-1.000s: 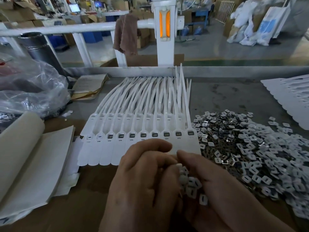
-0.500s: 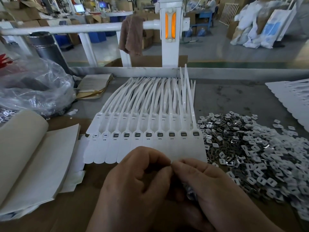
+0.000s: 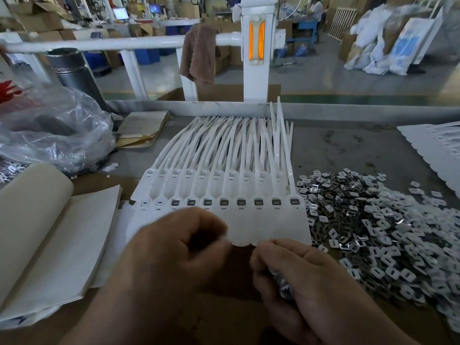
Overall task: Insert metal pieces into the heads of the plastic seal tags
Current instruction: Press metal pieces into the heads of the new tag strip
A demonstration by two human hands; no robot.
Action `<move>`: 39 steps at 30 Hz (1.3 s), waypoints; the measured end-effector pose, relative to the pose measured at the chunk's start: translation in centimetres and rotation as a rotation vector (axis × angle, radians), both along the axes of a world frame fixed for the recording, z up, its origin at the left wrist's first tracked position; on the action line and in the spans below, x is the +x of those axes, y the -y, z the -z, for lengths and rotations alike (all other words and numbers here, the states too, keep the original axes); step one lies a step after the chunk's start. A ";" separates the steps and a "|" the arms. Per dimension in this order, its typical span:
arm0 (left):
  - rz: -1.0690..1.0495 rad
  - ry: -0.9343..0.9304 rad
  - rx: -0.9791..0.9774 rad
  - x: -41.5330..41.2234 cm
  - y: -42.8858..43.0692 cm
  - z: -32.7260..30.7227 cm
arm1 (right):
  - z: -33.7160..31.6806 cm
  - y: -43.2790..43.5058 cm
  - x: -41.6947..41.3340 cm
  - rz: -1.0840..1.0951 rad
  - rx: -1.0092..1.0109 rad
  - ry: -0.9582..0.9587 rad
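At the seal tags' [image 3: 271, 225] near ends, the right hand [image 3: 311, 277] grips metal pieces [image 3: 283, 288]; whether the curled left hand [image 3: 174, 252] holds anything is unclear.

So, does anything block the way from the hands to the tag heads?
Nothing visible does. The tag heads lie uncovered just beyond the left hand and right hand; only the tags' own flat tabs lie between. The right hand grips metal pieces; the loose pile sits off to the right, beside the row.
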State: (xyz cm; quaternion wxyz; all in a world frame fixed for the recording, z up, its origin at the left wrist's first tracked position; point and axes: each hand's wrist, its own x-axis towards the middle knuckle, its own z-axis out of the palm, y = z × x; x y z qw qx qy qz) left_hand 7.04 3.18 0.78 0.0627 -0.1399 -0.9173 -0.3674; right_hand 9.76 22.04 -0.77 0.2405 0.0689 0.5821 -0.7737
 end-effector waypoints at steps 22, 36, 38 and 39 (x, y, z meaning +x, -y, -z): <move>-0.183 -0.065 -0.358 -6.4 4.8 1.3 | -0.4 -0.7 -0.2 -0.151 -0.133 0.008; -0.172 -0.203 -0.449 -4.6 4.8 2.5 | -0.6 -0.7 0.0 -0.135 -0.129 0.003; -0.186 -0.229 -0.454 -4.4 4.7 2.7 | -0.5 -0.7 0.0 -0.130 -0.124 0.006; -0.186 -0.233 -0.462 -4.3 4.6 2.7 | -0.4 -0.7 0.0 -0.124 -0.124 0.008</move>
